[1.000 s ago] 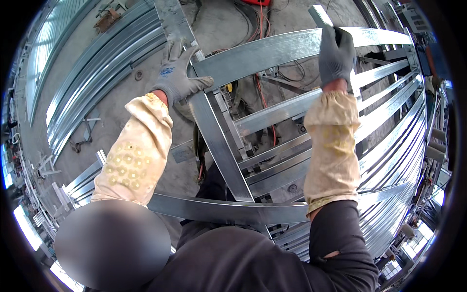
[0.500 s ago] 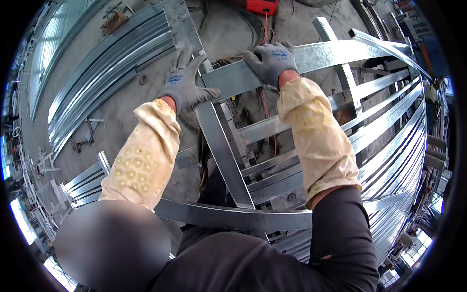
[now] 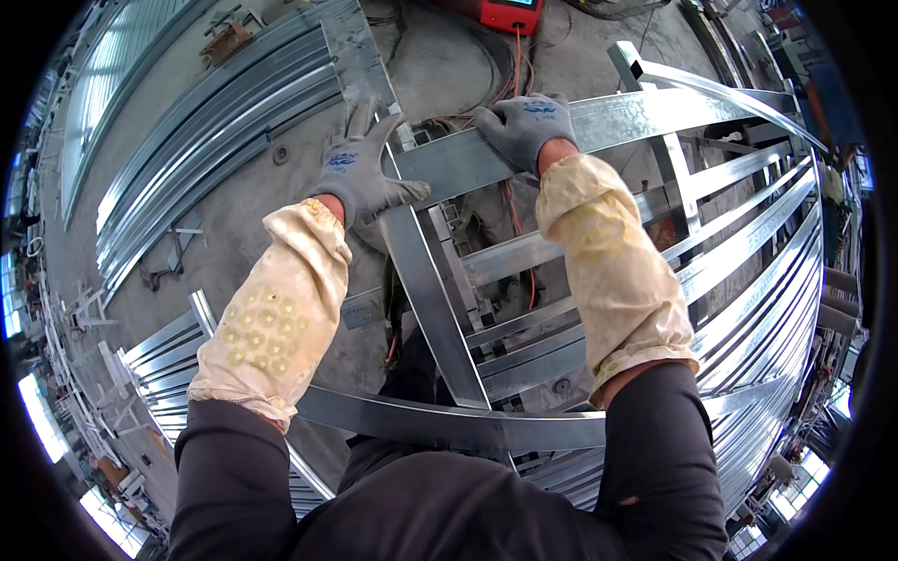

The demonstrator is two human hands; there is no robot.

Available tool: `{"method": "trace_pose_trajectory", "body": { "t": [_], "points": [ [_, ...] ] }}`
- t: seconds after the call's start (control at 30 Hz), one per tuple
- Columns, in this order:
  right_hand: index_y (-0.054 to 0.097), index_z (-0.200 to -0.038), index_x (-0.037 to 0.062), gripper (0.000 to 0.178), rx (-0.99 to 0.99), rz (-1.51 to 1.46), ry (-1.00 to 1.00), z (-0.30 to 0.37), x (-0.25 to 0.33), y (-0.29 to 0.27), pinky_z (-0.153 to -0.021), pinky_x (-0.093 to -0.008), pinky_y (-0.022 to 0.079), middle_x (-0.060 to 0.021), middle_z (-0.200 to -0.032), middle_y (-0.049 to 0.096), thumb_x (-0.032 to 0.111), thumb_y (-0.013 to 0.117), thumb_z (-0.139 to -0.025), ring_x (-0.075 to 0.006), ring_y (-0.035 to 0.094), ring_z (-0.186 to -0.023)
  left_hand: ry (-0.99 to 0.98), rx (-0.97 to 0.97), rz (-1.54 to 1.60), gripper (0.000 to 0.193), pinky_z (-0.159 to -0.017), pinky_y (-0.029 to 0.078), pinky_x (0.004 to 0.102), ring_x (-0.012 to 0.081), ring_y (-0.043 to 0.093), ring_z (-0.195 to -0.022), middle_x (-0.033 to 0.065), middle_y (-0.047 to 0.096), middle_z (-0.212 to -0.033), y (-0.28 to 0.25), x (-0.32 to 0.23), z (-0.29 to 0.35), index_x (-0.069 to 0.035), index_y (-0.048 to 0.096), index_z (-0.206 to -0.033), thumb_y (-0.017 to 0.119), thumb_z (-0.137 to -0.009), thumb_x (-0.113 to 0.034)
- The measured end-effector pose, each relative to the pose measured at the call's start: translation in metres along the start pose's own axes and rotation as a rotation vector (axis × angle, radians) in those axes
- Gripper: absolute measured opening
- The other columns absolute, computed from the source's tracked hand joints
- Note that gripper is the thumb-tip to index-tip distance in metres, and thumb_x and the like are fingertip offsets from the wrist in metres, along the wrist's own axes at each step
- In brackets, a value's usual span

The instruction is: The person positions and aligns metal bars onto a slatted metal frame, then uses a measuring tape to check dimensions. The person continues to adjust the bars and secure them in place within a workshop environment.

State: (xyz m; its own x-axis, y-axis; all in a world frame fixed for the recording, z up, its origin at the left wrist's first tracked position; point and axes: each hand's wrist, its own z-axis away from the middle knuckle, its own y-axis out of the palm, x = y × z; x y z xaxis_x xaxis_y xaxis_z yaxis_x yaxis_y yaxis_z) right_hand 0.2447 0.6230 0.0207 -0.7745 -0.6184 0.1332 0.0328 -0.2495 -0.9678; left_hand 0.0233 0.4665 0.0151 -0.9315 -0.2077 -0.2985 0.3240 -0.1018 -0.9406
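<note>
My left hand (image 3: 354, 173), in a grey work glove, lies over the corner where a long galvanized steel tube (image 3: 426, 290) meets a crosswise tube. Its fingers are spread, and the thumb reaches across the joint. My right hand (image 3: 528, 129), gloved alike, is curled over the far edge of the wide crosswise steel tube (image 3: 608, 116), right of that corner; its fingertips are partly hidden. Pale sleeve covers (image 3: 281, 309) wrap both forearms. A narrower steel tube (image 3: 725, 97) lies slanted over the crosswise tube's right part, beside an upright-running tube (image 3: 675, 178).
Bundled long steel profiles (image 3: 215, 140) lie on the concrete floor at left. More parallel tubes (image 3: 748, 271) fill the right side. A red machine (image 3: 511, 13) with orange cables (image 3: 516, 70) stands at the far side. A curved-looking steel bar (image 3: 449, 427) crosses in front of my body.
The narrow slanted tube at right has shifted left, its end now by the upright-running tube. A blurred round shape at lower left is gone, uncovering my left upper arm. Both hands stay placed.
</note>
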Motion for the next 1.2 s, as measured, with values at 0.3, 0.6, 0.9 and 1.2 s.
{"method": "trace_pose_trajectory", "body": {
  "t": [0.3, 0.6, 0.9, 1.2],
  "points": [
    [0.081, -0.097, 0.0195, 0.056, 0.019, -0.037, 0.025, -0.003, 0.002, 0.008, -0.104, -0.0443, 0.037, -0.0092, -0.1, 0.077, 0.055, 0.038, -0.097, -0.0269, 0.07, -0.103, -0.052, 0.047, -0.043, 0.11, -0.126, 0.018, 0.0538, 0.0412, 0.01, -0.156, 0.0177, 0.019, -0.168, -0.003, -0.01, 0.004, -0.021, 0.04, -0.156, 0.086, -0.064, -0.059],
    [0.066, -0.129, 0.0196, 0.048, -0.222, -0.143, 0.038, 0.019, 0.0, 0.02, -0.119, -0.0575, 0.022, -0.0068, -0.136, 0.061, 0.052, 0.053, -0.095, -0.0267, 0.047, -0.138, -0.023, -0.034, -0.026, 0.104, -0.126, 0.018, 0.0499, 0.0424, 0.012, -0.155, 0.0206, 0.025, -0.165, 0.004, -0.009, 0.008, -0.015, 0.046, -0.152, 0.086, -0.064, -0.054],
    [0.051, -0.147, 0.0202, 0.059, -0.436, -0.193, -0.066, 0.057, -0.006, 0.055, -0.123, -0.0564, 0.016, -0.0059, -0.155, 0.045, 0.048, 0.057, -0.095, -0.0299, 0.03, -0.151, -0.01, -0.053, 0.004, 0.099, -0.126, 0.017, 0.0486, 0.0409, 0.012, -0.155, 0.0195, 0.027, -0.164, 0.007, -0.009, 0.006, -0.015, 0.05, -0.149, 0.086, -0.066, -0.053],
    [0.061, -0.138, 0.0119, 0.049, -0.307, -0.688, 0.112, 0.252, -0.046, 0.016, -0.113, -0.0412, 0.042, -0.015, -0.142, 0.058, 0.03, 0.069, -0.093, -0.0357, 0.054, -0.133, 0.084, -0.258, 0.094, 0.079, -0.126, 0.018, 0.0475, 0.0409, 0.016, -0.154, 0.0193, 0.031, -0.163, 0.042, 0.038, -0.004, -0.011, 0.051, -0.149, 0.072, -0.085, -0.054]
  ]
}}
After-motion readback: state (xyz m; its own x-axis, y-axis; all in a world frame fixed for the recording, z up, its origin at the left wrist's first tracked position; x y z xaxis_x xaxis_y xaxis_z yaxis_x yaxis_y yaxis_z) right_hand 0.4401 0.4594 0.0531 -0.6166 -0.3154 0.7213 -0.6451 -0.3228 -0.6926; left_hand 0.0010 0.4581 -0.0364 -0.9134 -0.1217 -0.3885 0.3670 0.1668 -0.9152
